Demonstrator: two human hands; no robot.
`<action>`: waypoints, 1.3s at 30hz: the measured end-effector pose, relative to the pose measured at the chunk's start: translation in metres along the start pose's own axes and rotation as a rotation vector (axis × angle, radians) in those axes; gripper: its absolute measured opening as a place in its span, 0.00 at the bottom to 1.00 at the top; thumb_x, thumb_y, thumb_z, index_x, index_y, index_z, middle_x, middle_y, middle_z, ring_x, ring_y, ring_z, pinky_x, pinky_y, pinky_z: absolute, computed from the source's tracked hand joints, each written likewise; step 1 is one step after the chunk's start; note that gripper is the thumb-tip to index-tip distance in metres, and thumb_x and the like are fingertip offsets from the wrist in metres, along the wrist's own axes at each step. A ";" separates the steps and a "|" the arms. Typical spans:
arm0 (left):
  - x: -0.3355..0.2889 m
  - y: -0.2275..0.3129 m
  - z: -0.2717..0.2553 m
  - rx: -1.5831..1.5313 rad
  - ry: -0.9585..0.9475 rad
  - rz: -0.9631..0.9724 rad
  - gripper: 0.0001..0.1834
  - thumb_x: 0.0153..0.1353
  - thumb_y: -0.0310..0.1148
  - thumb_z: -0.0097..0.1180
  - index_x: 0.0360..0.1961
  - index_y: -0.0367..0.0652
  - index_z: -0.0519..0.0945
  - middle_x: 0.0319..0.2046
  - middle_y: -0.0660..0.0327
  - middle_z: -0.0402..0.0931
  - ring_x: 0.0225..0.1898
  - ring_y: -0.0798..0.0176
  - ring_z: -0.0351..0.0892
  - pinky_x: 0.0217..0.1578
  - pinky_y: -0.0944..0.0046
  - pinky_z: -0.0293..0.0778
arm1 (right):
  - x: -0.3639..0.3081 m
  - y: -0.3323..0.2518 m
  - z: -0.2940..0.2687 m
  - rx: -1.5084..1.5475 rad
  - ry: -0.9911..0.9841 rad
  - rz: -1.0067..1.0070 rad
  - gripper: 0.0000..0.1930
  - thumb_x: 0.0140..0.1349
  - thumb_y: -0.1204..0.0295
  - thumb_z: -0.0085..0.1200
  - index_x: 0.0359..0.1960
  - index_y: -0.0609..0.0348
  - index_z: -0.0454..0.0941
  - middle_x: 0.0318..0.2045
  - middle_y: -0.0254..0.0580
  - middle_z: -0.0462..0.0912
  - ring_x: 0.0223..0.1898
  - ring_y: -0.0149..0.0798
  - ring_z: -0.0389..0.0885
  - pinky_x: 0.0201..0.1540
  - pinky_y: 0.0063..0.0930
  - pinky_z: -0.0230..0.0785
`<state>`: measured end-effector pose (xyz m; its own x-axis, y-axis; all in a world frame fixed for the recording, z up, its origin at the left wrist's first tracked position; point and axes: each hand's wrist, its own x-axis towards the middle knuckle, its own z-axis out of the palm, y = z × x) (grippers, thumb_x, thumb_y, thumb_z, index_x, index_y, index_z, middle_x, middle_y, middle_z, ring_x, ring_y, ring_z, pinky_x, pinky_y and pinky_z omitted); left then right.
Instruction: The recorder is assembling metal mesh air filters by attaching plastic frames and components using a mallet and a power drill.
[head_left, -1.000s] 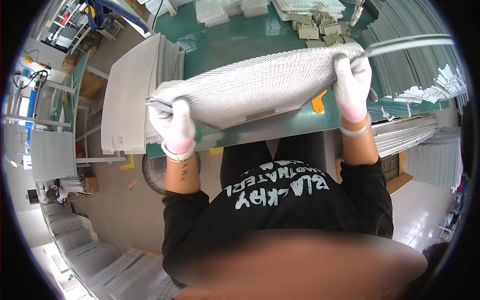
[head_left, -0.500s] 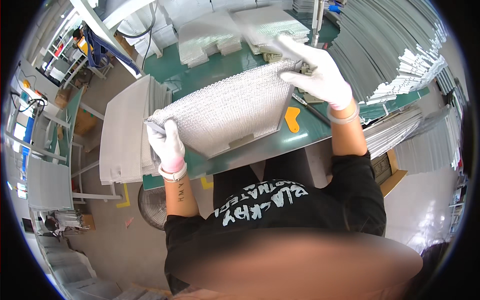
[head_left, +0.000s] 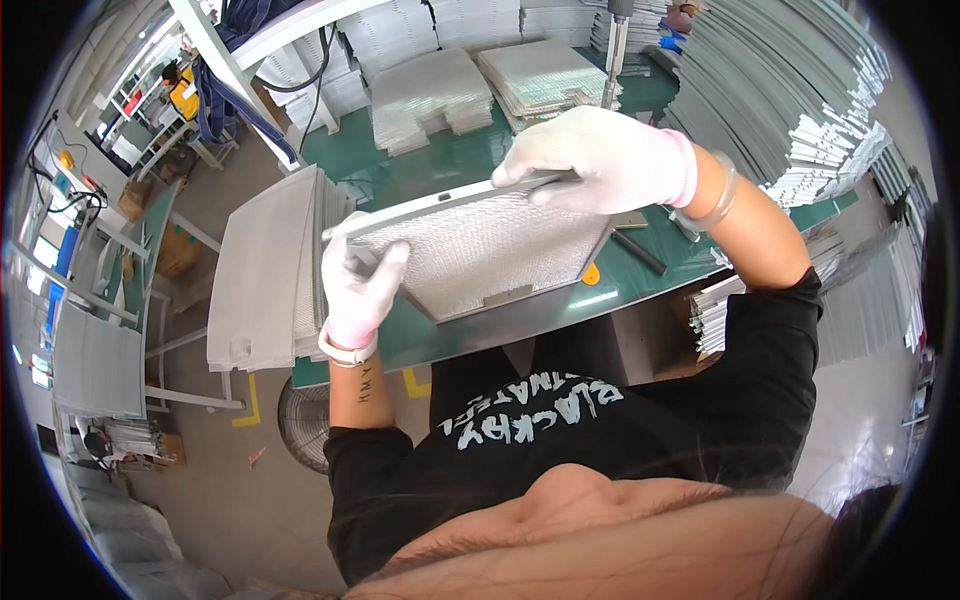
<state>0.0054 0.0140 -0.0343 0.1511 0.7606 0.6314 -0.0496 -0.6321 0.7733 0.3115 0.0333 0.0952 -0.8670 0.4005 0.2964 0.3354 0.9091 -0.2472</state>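
Note:
A silvery metal mesh filter panel (head_left: 500,250) stands tilted over the green table, its lower edge near the front. A pale metal frame strip (head_left: 425,207) runs along its upper edge. My left hand (head_left: 362,285), in a white glove, grips the panel's left corner at the strip's end. My gloved right hand (head_left: 605,160) is closed over the strip toward the right end, thumb below and fingers above; it hides that part of the strip. A dark-handled tool (head_left: 640,252) lies right of the panel, and an orange piece (head_left: 591,273) peeks out beside the panel's lower right corner.
Stacked mesh sheets (head_left: 262,270) stand at the left, with more mesh stacks (head_left: 432,95) at the back. A powered driver (head_left: 617,50) hangs behind my right hand. Many long metal strips (head_left: 765,90) are piled at the right. A floor fan (head_left: 305,425) is below the table.
The blurred strip my right hand held above the panel now lies along its upper edge. My right hand has come down and left onto that edge; the panel has tilted and shifted right.

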 end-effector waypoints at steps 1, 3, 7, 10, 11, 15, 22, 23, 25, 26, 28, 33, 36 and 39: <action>-0.001 0.006 0.005 -0.025 0.030 -0.028 0.17 0.62 0.21 0.60 0.52 0.34 0.74 0.41 0.62 0.76 0.31 0.77 0.71 0.30 0.76 0.66 | 0.004 0.000 0.003 0.046 0.004 0.024 0.29 0.54 0.82 0.50 0.61 0.51 0.73 0.42 0.51 0.83 0.42 0.53 0.82 0.48 0.41 0.75; 0.001 -0.011 0.011 -0.083 0.073 0.144 0.17 0.61 0.21 0.62 0.51 0.33 0.74 0.41 0.62 0.75 0.32 0.77 0.71 0.30 0.76 0.66 | 0.009 -0.005 0.007 0.029 0.001 0.038 0.29 0.54 0.80 0.55 0.61 0.53 0.74 0.40 0.49 0.82 0.41 0.53 0.81 0.46 0.41 0.74; 0.001 -0.014 0.030 -0.105 0.397 0.173 0.25 0.57 0.19 0.65 0.55 0.36 0.71 0.46 0.58 0.74 0.42 0.70 0.74 0.42 0.72 0.72 | 0.017 0.001 0.016 0.017 0.129 -0.127 0.30 0.53 0.82 0.51 0.62 0.52 0.74 0.36 0.50 0.80 0.41 0.52 0.80 0.44 0.42 0.73; 0.005 -0.018 0.036 -0.107 0.536 0.344 0.38 0.51 0.17 0.70 0.61 0.38 0.65 0.48 0.55 0.75 0.46 0.67 0.74 0.47 0.69 0.72 | 0.019 -0.007 0.008 0.027 0.005 -0.054 0.31 0.52 0.83 0.51 0.61 0.53 0.74 0.37 0.49 0.80 0.41 0.51 0.79 0.46 0.42 0.73; 0.005 -0.019 0.034 -0.099 0.542 0.348 0.38 0.51 0.17 0.70 0.61 0.38 0.65 0.48 0.55 0.75 0.46 0.67 0.74 0.47 0.69 0.72 | 0.020 -0.008 0.008 0.029 0.004 -0.064 0.31 0.52 0.83 0.51 0.61 0.53 0.74 0.37 0.49 0.80 0.41 0.51 0.79 0.46 0.42 0.73; 0.007 -0.020 0.034 0.046 0.613 0.310 0.35 0.49 0.18 0.71 0.59 0.37 0.69 0.46 0.57 0.77 0.40 0.69 0.75 0.42 0.70 0.73 | 0.021 -0.001 0.013 -0.001 0.009 -0.044 0.30 0.52 0.83 0.50 0.61 0.54 0.75 0.38 0.50 0.79 0.41 0.53 0.79 0.47 0.41 0.72; 0.011 -0.027 0.035 0.440 0.678 0.290 0.27 0.52 0.24 0.72 0.54 0.33 0.77 0.43 0.57 0.83 0.32 0.71 0.76 0.36 0.71 0.74 | 0.024 0.004 0.016 0.005 0.061 -0.060 0.29 0.55 0.82 0.50 0.62 0.55 0.74 0.38 0.52 0.78 0.41 0.54 0.78 0.48 0.42 0.72; 0.012 -0.030 0.032 0.508 0.663 0.338 0.25 0.55 0.24 0.68 0.55 0.33 0.77 0.44 0.56 0.83 0.32 0.71 0.76 0.36 0.72 0.74 | 0.025 0.005 0.017 0.008 0.059 -0.065 0.29 0.55 0.82 0.50 0.62 0.55 0.74 0.38 0.52 0.78 0.41 0.54 0.78 0.48 0.42 0.72; 0.015 -0.035 0.029 0.575 0.650 0.386 0.23 0.59 0.23 0.65 0.56 0.34 0.77 0.45 0.54 0.83 0.32 0.71 0.76 0.37 0.72 0.74 | 0.025 0.004 0.017 0.018 0.040 -0.005 0.29 0.55 0.81 0.50 0.62 0.54 0.73 0.38 0.52 0.78 0.41 0.55 0.78 0.48 0.42 0.72; 0.016 -0.038 0.029 0.605 0.654 0.425 0.22 0.60 0.22 0.61 0.57 0.33 0.76 0.46 0.53 0.83 0.32 0.71 0.77 0.37 0.71 0.75 | 0.026 0.004 0.018 0.018 0.038 -0.008 0.29 0.55 0.81 0.50 0.62 0.54 0.73 0.38 0.52 0.78 0.41 0.55 0.78 0.48 0.42 0.72; 0.015 -0.038 0.028 0.639 0.656 0.463 0.21 0.62 0.21 0.58 0.57 0.33 0.76 0.46 0.52 0.83 0.33 0.71 0.78 0.38 0.71 0.75 | 0.027 0.003 0.018 -0.016 0.058 -0.060 0.28 0.56 0.80 0.52 0.62 0.55 0.74 0.36 0.52 0.78 0.41 0.55 0.78 0.47 0.42 0.73; 0.007 -0.042 0.034 0.166 0.678 0.302 0.20 0.63 0.19 0.56 0.57 0.34 0.75 0.44 0.55 0.82 0.36 0.70 0.78 0.42 0.69 0.75 | 0.026 -0.007 0.016 -0.027 0.009 0.005 0.28 0.56 0.79 0.52 0.62 0.56 0.74 0.35 0.52 0.77 0.40 0.54 0.79 0.46 0.41 0.73; 0.010 -0.038 0.025 -0.058 0.510 0.386 0.17 0.64 0.19 0.55 0.55 0.36 0.74 0.44 0.57 0.79 0.40 0.69 0.76 0.45 0.69 0.73 | 0.024 -0.008 0.017 -0.006 0.044 -0.054 0.28 0.55 0.79 0.52 0.62 0.57 0.73 0.34 0.50 0.77 0.39 0.53 0.79 0.44 0.41 0.73; 0.012 -0.046 0.014 0.025 0.398 0.463 0.15 0.65 0.19 0.54 0.52 0.37 0.72 0.47 0.56 0.75 0.43 0.68 0.74 0.47 0.68 0.72 | 0.023 -0.003 0.021 -0.094 0.050 -0.092 0.29 0.54 0.78 0.53 0.62 0.57 0.73 0.34 0.49 0.77 0.38 0.52 0.79 0.42 0.41 0.73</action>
<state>0.0234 0.0506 -0.0632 -0.2615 0.3999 0.8784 0.0017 -0.9099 0.4147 0.2830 0.0368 0.0831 -0.8770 0.3178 0.3603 0.2901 0.9481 -0.1301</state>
